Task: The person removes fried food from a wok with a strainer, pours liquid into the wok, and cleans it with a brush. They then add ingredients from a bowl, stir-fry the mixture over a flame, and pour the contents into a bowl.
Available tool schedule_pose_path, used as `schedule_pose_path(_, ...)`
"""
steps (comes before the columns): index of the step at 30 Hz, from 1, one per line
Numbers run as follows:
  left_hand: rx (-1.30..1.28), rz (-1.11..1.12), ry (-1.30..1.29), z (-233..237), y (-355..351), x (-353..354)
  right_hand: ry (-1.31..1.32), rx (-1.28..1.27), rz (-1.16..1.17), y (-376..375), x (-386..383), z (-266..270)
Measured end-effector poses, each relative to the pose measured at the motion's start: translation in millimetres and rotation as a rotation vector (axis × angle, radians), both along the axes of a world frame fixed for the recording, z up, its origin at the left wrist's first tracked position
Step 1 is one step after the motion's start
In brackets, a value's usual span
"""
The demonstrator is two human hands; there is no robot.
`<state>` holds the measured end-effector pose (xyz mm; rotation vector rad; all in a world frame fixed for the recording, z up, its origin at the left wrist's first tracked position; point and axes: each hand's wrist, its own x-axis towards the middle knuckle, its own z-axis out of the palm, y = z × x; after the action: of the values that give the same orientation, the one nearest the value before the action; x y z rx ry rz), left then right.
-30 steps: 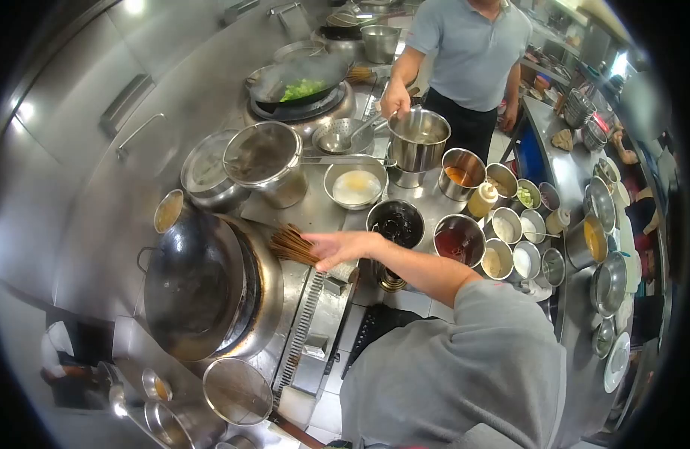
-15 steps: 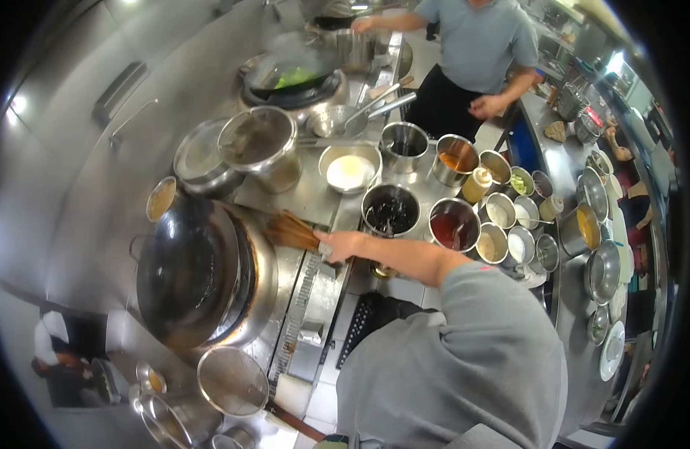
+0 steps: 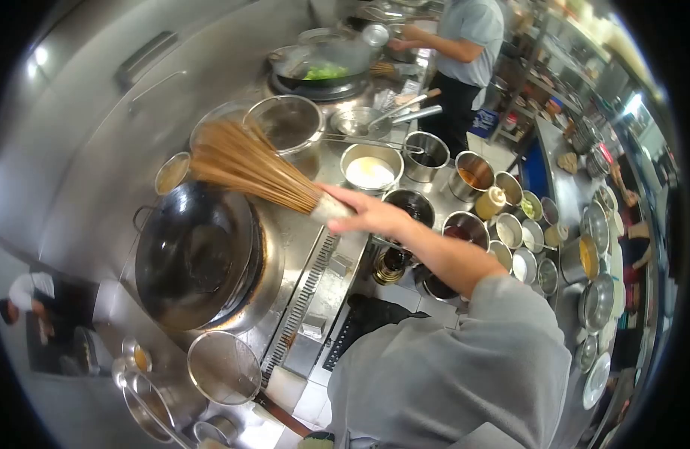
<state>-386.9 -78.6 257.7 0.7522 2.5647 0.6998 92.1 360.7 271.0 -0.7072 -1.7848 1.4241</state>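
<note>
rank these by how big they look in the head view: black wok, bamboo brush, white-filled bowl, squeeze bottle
1. black wok
2. bamboo brush, held up nearer the camera, so likely flattered
3. white-filled bowl
4. squeeze bottle

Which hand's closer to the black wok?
Right. The right hand grips the bamboo brush just beside the black wok, not touching it. The left hand is out of view.

brush (image 3: 247,168) above wok (image 3: 195,254) | sauce pots (image 3: 476,172) right of wok | strainer (image 3: 225,368) before wok
</note>
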Motion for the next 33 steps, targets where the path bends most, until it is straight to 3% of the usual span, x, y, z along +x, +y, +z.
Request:
schedule_pose_path(3, -0.153, 0.226, 0.502, 15.5, 17.1, 33.3, -0.281, 0.351, 0.004, 58.2, -38.8, 36.2)
schedule_pose_path(4, -0.090, 0.269, 0.491, 15.9, 17.0, 38.0, -0.352, 0.433, 0.040, 75.1, -53.4, 45.4)
schedule_pose_path(5, 0.082, 0.231, 0.353, 17.9, 18.9, 45.2, -0.417, 0.515, 0.078, 89.6, -70.0, 52.9)
schedule_pose_path(7, 0.400, 0.158, 0.093, 26.7, 19.7, 71.8, -0.586, 0.235, 0.250, 95.0, -98.4, 90.0)
schedule_pose_path(8, 0.579, 0.127, -0.037, 25.2, 29.9, 89.4, -0.560, 0.402, 0.350, 121.3, -114.8, 77.0)
schedule_pose_path(11, 1.023, 0.072, -0.183, 1.3, 61.9, 136.5, -1.006, 0.285, 0.556, 117.2, -176.7, 108.8)
schedule_pose_path(13, 1.111, 0.106, -0.503, -16.8, 84.8, 165.1, -1.241, 0.442, 0.679, 129.7, -237.1, 62.2)
schedule_pose_path(14, 1.190, 0.132, -0.640, -31.2, 100.2, 177.6, -1.210, 0.477, 0.610, 129.1, -260.6, 36.3)
schedule_pose_path(15, 1.334, 0.160, -0.730, -47.0, 114.9, 188.6, -1.006, 0.739, 0.624, 152.8, -297.0, -15.2)
schedule_pose_path(17, 1.306, 0.237, -0.866, -34.7, 142.3, 208.0, -0.952, 0.408, 0.384, 126.2, -332.2, -15.6)
schedule_pose_path(19, 1.351, 0.198, -0.994, -40.6, 142.6, 211.1, -0.947, 0.310, 0.398, 108.5, -333.2, -28.7)
schedule_pose_path(20, 1.339, 0.207, -1.020, -40.9, 136.1, 210.8, -0.891, 0.292, 0.489, 108.9, -314.2, -26.2)
schedule_pose_path(24, 1.258, 0.246, -0.988, -44.0, 122.0, 193.1, -1.196, 0.313, 0.758, 151.9, -240.5, 38.9)
schedule_pose_path(25, 1.249, 0.279, -0.967, -41.5, 124.9, 191.0, -1.252, 0.299, 0.720, 179.4, -236.8, 46.2)
schedule_pose_path(26, 1.248, 0.321, -0.960, -46.2, 126.6, 190.3, -1.386, 0.361, 0.593, 191.7, -245.1, 62.1)
schedule_pose_path(27, 1.283, 0.347, -1.018, -47.6, 129.7, 191.3, -1.249, 0.863, 0.684, 246.6, -265.4, 19.9)
schedule_pose_path(28, 1.320, 0.364, -1.080, -48.2, 138.4, 191.3, -1.411, 0.873, 0.600, 237.1, -297.9, 31.6)
schedule_pose_path(30, 1.391, 0.349, -1.306, -40.7, 162.9, 195.9, -0.996, 0.804, 0.277, 231.8, -337.7, -19.0)
schedule_pose_path(32, 1.335, 0.331, -1.427, -45.8, 174.6, 200.0, -0.891, 0.194, 0.290, 151.4, -338.9, -17.9)
schedule_pose_path(33, 1.282, 0.345, -1.444, -45.7, 178.0, 201.3, -0.937, 0.195, 0.361, 131.4, -339.0, -26.7)
